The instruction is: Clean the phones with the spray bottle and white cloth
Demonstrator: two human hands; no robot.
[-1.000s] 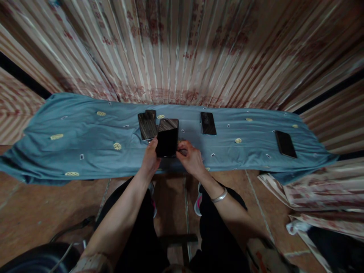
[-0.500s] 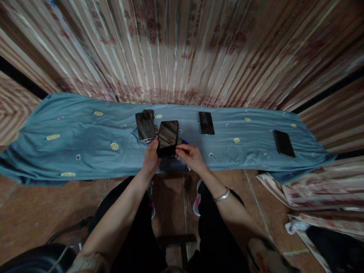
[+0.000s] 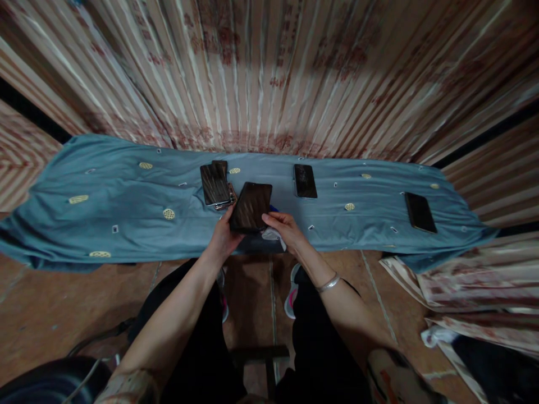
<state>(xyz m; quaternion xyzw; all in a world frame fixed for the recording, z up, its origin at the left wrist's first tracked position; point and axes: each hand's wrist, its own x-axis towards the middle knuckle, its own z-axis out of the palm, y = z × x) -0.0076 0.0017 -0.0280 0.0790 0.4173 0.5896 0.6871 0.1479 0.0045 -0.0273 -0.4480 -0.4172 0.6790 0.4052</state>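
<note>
Dark phone (image 3: 250, 207) held just above the near edge of the blue cloth (image 3: 105, 207), between both hands, in front of the person's knees. Long axis tilted: top end leans up and to the person's right, bottom end sits down toward the left hand (image 3: 222, 240). Left hand is under and behind the lower end, fingers curled round the left edge, thumb side against the casing; a closed hold on the phone, carrying its weight. Right hand (image 3: 283, 229) lies just to the right of the lower right corner, fingertips touching or very near that edge; cannot tell if they press. Right hand's fingers are folded around a small pale cloth or wipe (image 3: 272, 235), bunched in the palm, with a bit of something blue showing just behind. Screen faces up and reflects the striped curtain (image 3: 269, 73). A stack of phones (image 3: 215, 186) lies on the cloth just left of and beyond the held one, near but apart. Another phone (image 3: 305, 181) lies flat to the right, and a further one (image 3: 419, 212) well apart near the cloth's right end. Silver bangle (image 3: 327, 283) on the right wrist.
</note>
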